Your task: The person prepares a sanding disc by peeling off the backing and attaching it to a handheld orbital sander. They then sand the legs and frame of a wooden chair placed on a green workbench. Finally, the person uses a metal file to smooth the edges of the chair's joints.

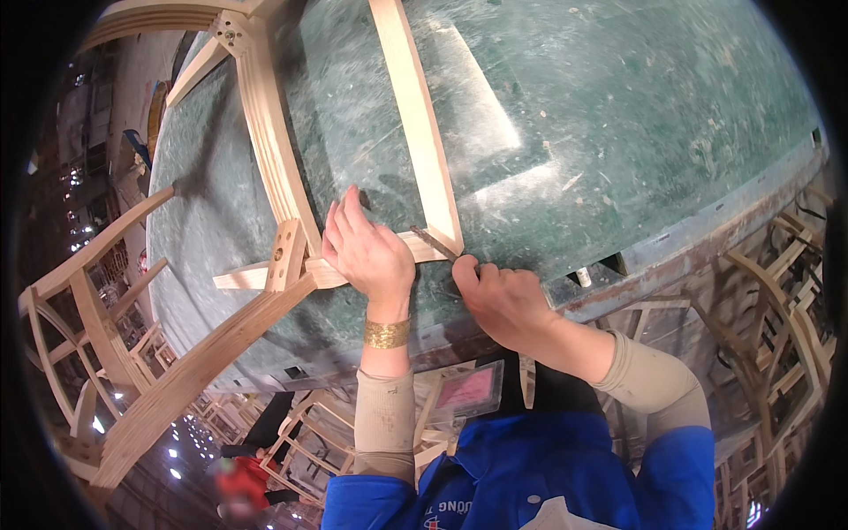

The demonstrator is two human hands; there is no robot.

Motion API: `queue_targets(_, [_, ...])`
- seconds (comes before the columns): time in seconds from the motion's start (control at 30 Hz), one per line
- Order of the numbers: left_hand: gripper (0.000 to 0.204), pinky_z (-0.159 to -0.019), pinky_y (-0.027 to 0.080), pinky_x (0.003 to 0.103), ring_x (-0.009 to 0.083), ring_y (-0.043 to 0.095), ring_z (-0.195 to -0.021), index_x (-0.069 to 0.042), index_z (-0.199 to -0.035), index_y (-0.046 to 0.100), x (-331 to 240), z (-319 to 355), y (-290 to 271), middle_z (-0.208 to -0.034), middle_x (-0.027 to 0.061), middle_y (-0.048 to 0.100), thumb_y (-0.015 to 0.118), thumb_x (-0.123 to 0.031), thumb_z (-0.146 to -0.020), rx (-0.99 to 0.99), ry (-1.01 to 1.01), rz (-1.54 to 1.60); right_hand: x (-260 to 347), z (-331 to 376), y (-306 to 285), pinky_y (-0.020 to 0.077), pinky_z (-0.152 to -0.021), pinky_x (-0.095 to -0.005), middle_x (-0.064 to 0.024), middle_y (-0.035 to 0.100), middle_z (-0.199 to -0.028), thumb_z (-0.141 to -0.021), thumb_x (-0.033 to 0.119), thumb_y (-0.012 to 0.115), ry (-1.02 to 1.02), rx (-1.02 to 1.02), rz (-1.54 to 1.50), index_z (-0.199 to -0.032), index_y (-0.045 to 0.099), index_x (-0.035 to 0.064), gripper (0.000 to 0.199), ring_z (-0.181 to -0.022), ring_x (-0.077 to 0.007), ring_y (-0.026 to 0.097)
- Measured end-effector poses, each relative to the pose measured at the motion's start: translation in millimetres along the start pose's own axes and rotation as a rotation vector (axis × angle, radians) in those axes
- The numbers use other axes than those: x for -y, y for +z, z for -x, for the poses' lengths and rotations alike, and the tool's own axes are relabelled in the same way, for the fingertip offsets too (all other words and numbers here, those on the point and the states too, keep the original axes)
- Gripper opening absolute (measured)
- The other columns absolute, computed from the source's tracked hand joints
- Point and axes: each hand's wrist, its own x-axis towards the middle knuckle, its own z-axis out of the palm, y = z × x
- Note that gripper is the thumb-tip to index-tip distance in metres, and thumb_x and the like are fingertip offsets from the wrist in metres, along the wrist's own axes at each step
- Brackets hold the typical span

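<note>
A pale wooden chair frame lies on a worn green table top. My left hand presses down on the frame's lower cross rail, fingers spread over the wood, a gold bracelet on the wrist. My right hand grips a thin dark metal tool whose tip rests at the corner joint where the rail meets a long upright slat. The tool's handle is hidden in my fist.
More unfinished wooden chair frames stand on the left and are stacked below and to the right of the table. The table's metal edge runs near my right arm. A person in red is below.
</note>
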Motion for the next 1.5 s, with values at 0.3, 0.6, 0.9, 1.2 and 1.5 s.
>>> queue_targets(0.3, [0.050, -0.096, 0.029, 0.042, 0.0273, 0.045, -0.115, -0.007, -0.121, 0.049, 2.4, 0.1, 1.3, -0.112, 0.0100, 0.055, 0.048, -0.005, -0.072, 0.003, -0.034, 0.036, -6.6, -6.1, -2.1, 0.0470, -0.043, -0.0413, -0.0135, 0.056, -0.058, -0.073, 0.002, 0.052, 0.052, 0.012, -0.277, -0.089, 0.043, 0.0033, 0.018, -0.051, -0.0319, 0.059])
queue_targets(0.6, [0.049, -0.095, 0.028, 0.047, 0.0271, 0.044, -0.115, -0.007, -0.122, 0.048, 7.1, 4.5, 6.5, -0.113, 0.0098, 0.054, 0.048, -0.007, -0.073, -0.081, -0.059, 0.099, 0.4, -8.9, -5.3, 0.0430, -0.045, -0.0463, -0.0157, 0.054, -0.055, -0.075, 0.000, 0.054, 0.097, -0.022, -0.204, -0.084, 0.040, 0.0052, 0.018, -0.053, -0.0383, 0.056])
queue_targets(0.9, [0.044, -0.093, 0.031, 0.047, 0.0249, 0.046, -0.112, -0.009, -0.118, 0.050, 9.3, 7.8, 8.3, -0.107, 0.0079, 0.056, 0.049, -0.009, -0.074, -0.136, -0.066, 0.095, 3.2, -5.4, -4.9, 0.0424, -0.044, -0.0451, -0.0155, 0.051, -0.050, -0.079, 0.002, 0.054, 0.123, -0.201, -0.206, -0.084, 0.041, 0.0057, 0.014, -0.048, -0.0371, 0.054])
queue_targets(1.2, [0.041, -0.091, 0.032, 0.047, 0.0246, 0.048, -0.109, -0.009, -0.115, 0.053, 9.7, 7.7, 7.5, -0.102, 0.0070, 0.057, 0.049, -0.008, -0.074, -0.175, -0.068, 0.100, 3.7, -2.0, 12.9, 0.0415, -0.042, -0.0454, -0.0150, 0.050, -0.047, -0.083, 0.005, 0.053, 0.087, -0.217, -0.129, -0.083, 0.041, 0.0063, 0.012, -0.045, -0.0367, 0.054])
queue_targets(1.5, [0.040, -0.091, 0.033, 0.047, 0.0238, 0.048, -0.108, -0.009, -0.115, 0.053, 9.1, 8.3, 7.8, -0.102, 0.0062, 0.058, 0.048, -0.009, -0.075, -0.184, -0.074, 0.095, 2.0, -2.7, 16.0, 0.0417, -0.041, -0.0438, -0.0142, 0.051, -0.048, -0.083, 0.005, 0.053, 0.058, -0.233, -0.118, -0.083, 0.041, 0.0061, 0.012, -0.045, -0.0355, 0.054])
